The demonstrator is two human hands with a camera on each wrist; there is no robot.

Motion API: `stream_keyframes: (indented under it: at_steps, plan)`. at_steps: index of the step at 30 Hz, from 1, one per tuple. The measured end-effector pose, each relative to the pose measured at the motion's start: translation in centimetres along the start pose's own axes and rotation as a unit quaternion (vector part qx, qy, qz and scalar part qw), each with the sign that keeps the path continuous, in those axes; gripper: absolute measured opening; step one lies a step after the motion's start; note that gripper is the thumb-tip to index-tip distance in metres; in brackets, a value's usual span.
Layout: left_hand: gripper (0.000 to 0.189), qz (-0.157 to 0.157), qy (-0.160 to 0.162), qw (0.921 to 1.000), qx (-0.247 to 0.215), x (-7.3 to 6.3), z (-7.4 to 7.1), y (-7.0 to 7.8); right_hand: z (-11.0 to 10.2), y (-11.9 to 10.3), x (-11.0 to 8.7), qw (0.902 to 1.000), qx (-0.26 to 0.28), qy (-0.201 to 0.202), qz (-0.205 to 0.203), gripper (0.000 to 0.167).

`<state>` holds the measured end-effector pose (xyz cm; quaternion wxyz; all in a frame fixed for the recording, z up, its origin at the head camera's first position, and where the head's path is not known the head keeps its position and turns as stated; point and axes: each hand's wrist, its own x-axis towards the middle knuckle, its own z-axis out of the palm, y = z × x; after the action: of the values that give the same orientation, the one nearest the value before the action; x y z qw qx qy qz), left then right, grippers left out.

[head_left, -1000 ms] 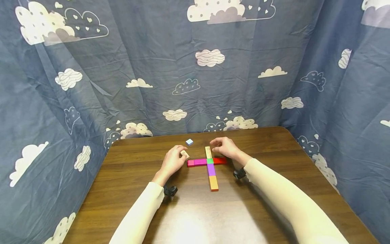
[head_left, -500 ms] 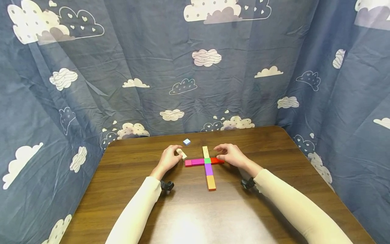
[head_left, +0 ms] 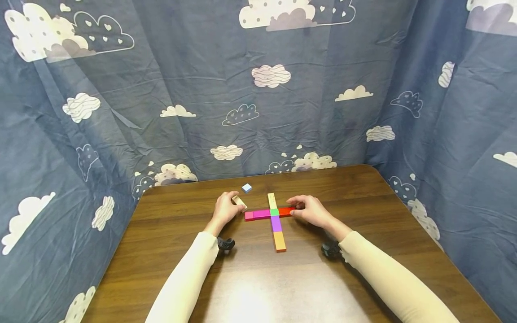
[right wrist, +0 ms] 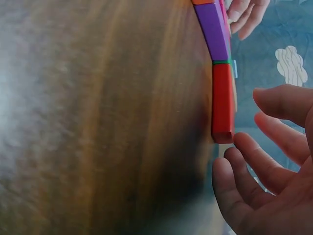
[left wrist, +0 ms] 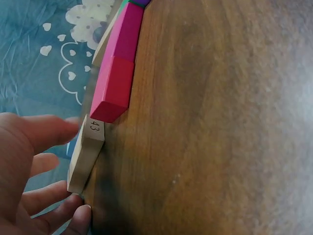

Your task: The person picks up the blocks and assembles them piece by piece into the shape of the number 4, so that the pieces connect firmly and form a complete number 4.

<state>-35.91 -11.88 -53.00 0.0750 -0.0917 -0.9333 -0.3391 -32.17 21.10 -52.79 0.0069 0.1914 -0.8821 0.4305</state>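
A cross of coloured blocks lies on the table: a pink block (head_left: 249, 216), a magenta block (head_left: 261, 214), a green block (head_left: 274, 212), a red block (head_left: 285, 211), a purple block (head_left: 276, 223), an orange block (head_left: 279, 241) and a plain wooden block (head_left: 272, 200). My left hand (head_left: 225, 208) pinches another wooden block (left wrist: 88, 152), marked 43, between thumb and fingers, just off the pink end. My right hand (head_left: 311, 211) is at the outer end of the red block, fingers relaxed. One fingertip looks close to that end in the right wrist view; contact is unclear.
A small light-blue block (head_left: 246, 188) lies behind the cross, toward the table's far edge. The brown wooden table (head_left: 169, 251) meets a blue cloud-print curtain (head_left: 194, 134) at the back and sides.
My right hand has moved from beside the far wooden block toward me, to the red block's end. My left hand and its wooden block have shifted slightly away from the pink end.
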Motion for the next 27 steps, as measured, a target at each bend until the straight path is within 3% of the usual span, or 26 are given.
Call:
stream_keyframes:
  at_steps: [10,15,21,27]
  plan:
    - [0.072,-0.018,-0.048,0.998,0.036,0.73,-0.5,-0.09,0.39,0.32,-0.17,0.9999,-0.01,0.008,0.003,0.039]
    - [0.071,-0.028,-0.074,0.9959,0.044,0.95,-0.77,-0.19,0.56,0.36,-0.35,0.9998,-0.018,0.01,0.006,0.038]
    - [0.065,-0.042,-0.079,0.9956,0.029,0.95,-0.77,-0.55,0.82,0.4,-0.31,0.9997,-0.017,0.009,0.012,0.037]
    - [0.063,-0.024,-0.065,0.9972,0.028,0.84,-0.66,-0.56,0.78,0.38,-0.47,0.9997,-0.019,0.011,0.01,0.037]
